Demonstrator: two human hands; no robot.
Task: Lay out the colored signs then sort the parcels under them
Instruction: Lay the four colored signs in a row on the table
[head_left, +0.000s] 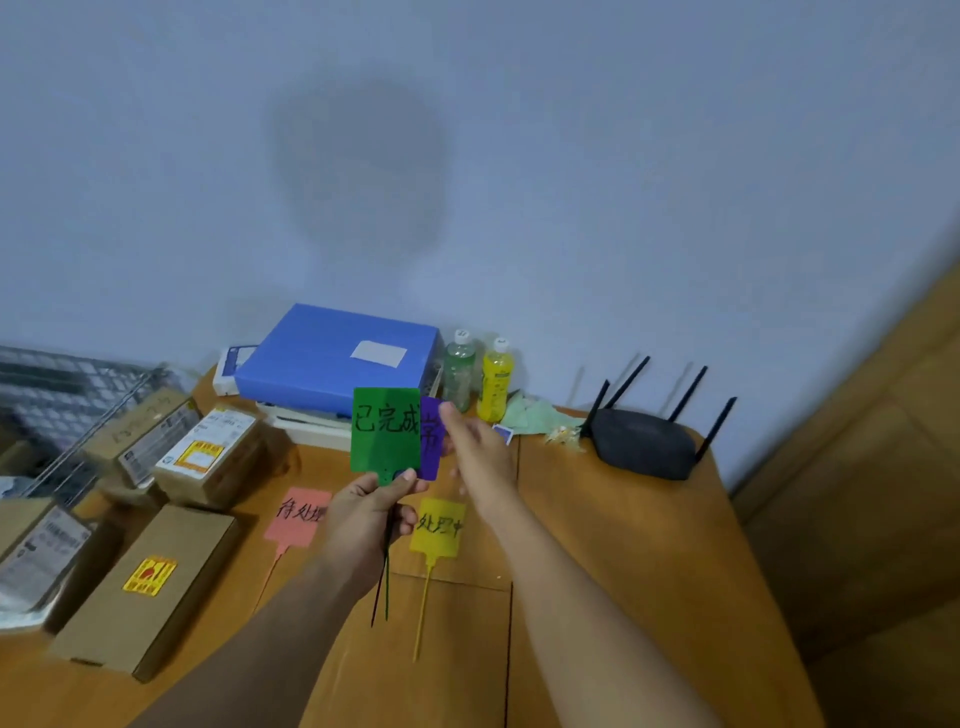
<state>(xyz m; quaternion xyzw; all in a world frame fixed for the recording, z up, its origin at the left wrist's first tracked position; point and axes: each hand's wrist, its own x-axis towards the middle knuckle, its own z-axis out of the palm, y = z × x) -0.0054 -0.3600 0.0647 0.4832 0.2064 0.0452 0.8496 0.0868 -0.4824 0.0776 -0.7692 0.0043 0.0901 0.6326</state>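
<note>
A pale blue-grey wall backs a wooden counter that fills the lower frame. On the counter, near centre, lie two signs flat: a pink sign to the left and a yellow sign to the right, well apart, each with its thin tail pointing toward me. My left hand is raised between them, its grip pinched closed on the lower edges of a green sign and a purple sign. Both are held upright; the green one is in front and covers most of the purple one, and their dark tails hang below my palm. My right hand is just beside the purple sign's right edge, fingers extended and spread, grip open; whether a fingertip touches the sign I cannot tell.

Parcels sit on the left side of the counter: a long cardboard box with a yellow sticker nearest, and a stack of labelled cartons farther back. At the far edge stand a blue box, a green bottle and a yellow bottle. A black router with four antennas sits far right. A wire rack occupies the far left.
</note>
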